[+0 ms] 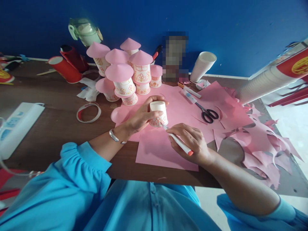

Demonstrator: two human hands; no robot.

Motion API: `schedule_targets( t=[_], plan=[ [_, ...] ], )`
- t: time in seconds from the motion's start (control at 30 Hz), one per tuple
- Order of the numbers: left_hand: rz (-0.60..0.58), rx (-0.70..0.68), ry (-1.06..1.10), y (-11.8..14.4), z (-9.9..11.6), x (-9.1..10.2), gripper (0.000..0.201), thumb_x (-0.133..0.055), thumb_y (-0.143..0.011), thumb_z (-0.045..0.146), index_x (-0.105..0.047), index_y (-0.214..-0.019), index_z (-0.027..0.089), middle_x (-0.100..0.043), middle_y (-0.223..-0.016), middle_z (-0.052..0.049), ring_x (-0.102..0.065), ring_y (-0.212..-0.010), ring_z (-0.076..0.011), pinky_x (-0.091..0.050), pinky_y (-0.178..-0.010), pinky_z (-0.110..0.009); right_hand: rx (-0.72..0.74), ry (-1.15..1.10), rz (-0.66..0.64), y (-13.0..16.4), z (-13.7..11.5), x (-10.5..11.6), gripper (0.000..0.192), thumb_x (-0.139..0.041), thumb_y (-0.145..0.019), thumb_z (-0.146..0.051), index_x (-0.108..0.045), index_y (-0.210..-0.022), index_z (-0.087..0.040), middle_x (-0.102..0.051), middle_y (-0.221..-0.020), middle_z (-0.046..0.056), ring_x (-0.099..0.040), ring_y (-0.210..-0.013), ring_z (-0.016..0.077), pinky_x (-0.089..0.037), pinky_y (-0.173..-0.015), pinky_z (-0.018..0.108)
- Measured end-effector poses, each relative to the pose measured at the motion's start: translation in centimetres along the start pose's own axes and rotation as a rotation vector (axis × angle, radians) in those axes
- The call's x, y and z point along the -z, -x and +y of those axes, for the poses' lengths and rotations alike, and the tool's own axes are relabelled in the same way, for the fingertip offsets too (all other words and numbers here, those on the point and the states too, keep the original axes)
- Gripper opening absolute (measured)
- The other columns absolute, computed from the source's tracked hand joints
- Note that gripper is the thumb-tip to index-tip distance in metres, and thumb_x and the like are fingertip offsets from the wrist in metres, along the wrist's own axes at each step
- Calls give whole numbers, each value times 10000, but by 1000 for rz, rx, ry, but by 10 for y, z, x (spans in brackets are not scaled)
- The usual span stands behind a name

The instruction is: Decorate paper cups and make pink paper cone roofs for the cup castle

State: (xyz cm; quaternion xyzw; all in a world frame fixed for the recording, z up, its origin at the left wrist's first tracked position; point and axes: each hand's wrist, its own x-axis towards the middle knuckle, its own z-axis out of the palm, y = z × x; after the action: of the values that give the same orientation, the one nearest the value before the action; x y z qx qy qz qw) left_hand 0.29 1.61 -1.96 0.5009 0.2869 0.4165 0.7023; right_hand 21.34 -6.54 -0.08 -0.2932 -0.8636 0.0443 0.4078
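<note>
A white paper cup (159, 107) with red flower drawings along its lower band is in my left hand (143, 115), whose fingers wrap round it. My right hand (190, 141) grips a white marker (180, 144) with an orange-red end. The marker's tip is at the cup's lower edge, by the drawn flowers. Beneath both hands lie sheets of pink paper (166, 154). Just beyond the cup stand several decorated paper cups with pink cone tops (119, 73), some stacked in two levels.
Black-handled scissors (209, 115) and a marker (189, 96) lie on the pink paper. Pink scraps (260, 144) cover the right side. A roll of tape (89, 113), red paper cups (64, 70) and a white power strip (19, 126) are at left. Stacked white cups (203, 66) stand by the blue wall.
</note>
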Motion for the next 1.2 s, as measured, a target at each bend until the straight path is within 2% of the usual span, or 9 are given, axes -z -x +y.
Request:
schedule_targets(
  t=[0.6, 0.83, 1.0, 1.2],
  plan=[
    [18, 2, -38, 2, 5, -3, 559, -825, -761, 325, -567, -1243, 209, -635, -1321, -106, -568, -1010, -210, -490, -783, -310, 2, -24, -30, 0, -1, -1, 193, -616, -958, -62, -624, -1116, -173, -750, -888, 74, -743, -765, 193, -622, -676, 319],
    [15, -6, -31, 1, 4, -3, 540, -836, -752, 312, -581, -1217, 208, -605, -1213, -77, -545, -962, -184, -478, -747, -286, 2, -30, -47, 0, -1, 0, 162, -618, -950, -61, -633, -1081, -155, -742, -858, 79, -737, -736, 197, -608, -645, 319],
    [-6, 10, -8, 0, 3, -1, 533, -827, -759, 338, -560, -1203, 214, -585, -1100, -48, -532, -873, -162, -470, -695, -279, 5, -48, 0, 1, 0, 2, 202, -639, -933, -49, -635, -1104, -158, -748, -874, 78, -742, -760, 193, -621, -672, 311],
    [-4, 2, -8, 1, 3, 0, 546, -819, -766, 334, -560, -1231, 214, -591, -1101, -51, -546, -890, -168, -476, -730, -291, -10, 29, 71, -1, 3, 7, 255, -657, -913, -38, -631, -1124, -179, -740, -870, 63, -746, -763, 184, -632, -683, 295]
  ],
)
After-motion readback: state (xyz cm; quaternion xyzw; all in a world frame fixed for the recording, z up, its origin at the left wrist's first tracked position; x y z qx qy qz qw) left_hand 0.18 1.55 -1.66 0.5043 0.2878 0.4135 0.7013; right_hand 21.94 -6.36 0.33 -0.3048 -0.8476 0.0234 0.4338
